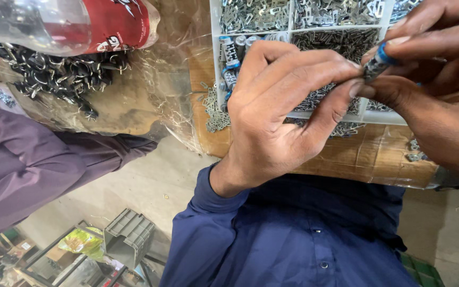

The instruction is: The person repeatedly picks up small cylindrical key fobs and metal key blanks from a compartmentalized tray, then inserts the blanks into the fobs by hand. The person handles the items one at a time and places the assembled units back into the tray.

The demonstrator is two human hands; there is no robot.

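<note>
Hands point(288, 101) pinch a blue-banded piece point(378, 62) over taped table point(383, 154).

At your upper left lies a clear plastic bottle point(54, 24) on its side, wrapped in a red label point(120, 24). Lower left, you see a crumpled yellow-green packet point(81, 240) on the floor.

A small workshop; compartment tray point(214, 48) of metal clips point(251, 13) (sorted); grey crate point(128, 234) below

Plastic bottle point(65, 24) lies above black clips point(62, 74).
</note>
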